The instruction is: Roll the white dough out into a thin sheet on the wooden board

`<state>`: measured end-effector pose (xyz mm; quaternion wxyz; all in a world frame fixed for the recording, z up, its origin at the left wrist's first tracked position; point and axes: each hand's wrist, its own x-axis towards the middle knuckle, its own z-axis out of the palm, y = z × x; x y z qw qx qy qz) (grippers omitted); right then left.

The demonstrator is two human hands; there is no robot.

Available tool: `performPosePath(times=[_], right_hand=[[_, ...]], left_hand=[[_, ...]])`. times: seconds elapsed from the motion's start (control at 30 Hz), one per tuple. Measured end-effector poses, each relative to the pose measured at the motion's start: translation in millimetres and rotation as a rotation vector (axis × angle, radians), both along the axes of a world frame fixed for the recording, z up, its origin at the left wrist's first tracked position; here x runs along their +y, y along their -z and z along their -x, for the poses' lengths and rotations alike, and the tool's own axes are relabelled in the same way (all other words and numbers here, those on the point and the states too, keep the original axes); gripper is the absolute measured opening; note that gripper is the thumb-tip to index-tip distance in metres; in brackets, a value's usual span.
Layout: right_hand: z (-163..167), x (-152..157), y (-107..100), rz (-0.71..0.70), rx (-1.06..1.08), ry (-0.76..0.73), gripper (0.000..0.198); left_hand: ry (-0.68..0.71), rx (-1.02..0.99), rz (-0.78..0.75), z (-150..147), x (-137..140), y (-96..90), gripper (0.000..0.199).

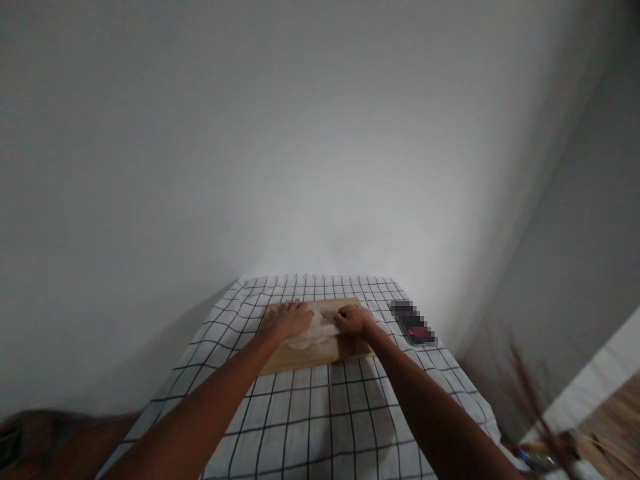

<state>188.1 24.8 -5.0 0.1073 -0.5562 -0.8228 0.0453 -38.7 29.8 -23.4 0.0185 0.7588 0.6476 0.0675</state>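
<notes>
A wooden board [295,360] lies on a table with a white cloth marked by a dark grid. On it is a thin, whitish, see-through sheet [320,331]; its kind is too blurred to tell. My left hand [291,319] rests flat on the left part of the sheet and board, fingers stretched toward the far edge. Over the board's right part, my right hand [354,320] is curled into a fist at the sheet's right side. Whatever its fingers hold, if anything, is hidden.
A phone-like dark object [414,325], partly pixelated, lies on the checked tablecloth [310,400] to the right. The pale wall [320,167] rises behind the table. Some blurred items [545,459] sit low at the right, and a dark brown shape [65,440] at the lower left.
</notes>
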Motion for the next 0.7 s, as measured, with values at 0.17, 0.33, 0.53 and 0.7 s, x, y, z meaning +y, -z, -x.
performPosePath(times=[0.17,0.33,0.53,0.7], right_hand=[[1,-4,9,-0.072,0.023,0.071,0.046],[5,-5,14,-0.092,0.04,0.141,0.05],[7,-8,11,-0.069,0.082,0.197,0.053],[5,-11,10,-0.07,0.111,0.192,0.047]], left_hand=[[-0.014,-0.016,-0.082,-9,-10,0.0,0.058],[0.048,-0.176,-0.011,3,-21,-17.7,0.051],[0.099,-0.088,-0.327,8,-93,-0.3,0.043],[0.027,-0.037,-0.315,3,-115,-5.1,0.038]])
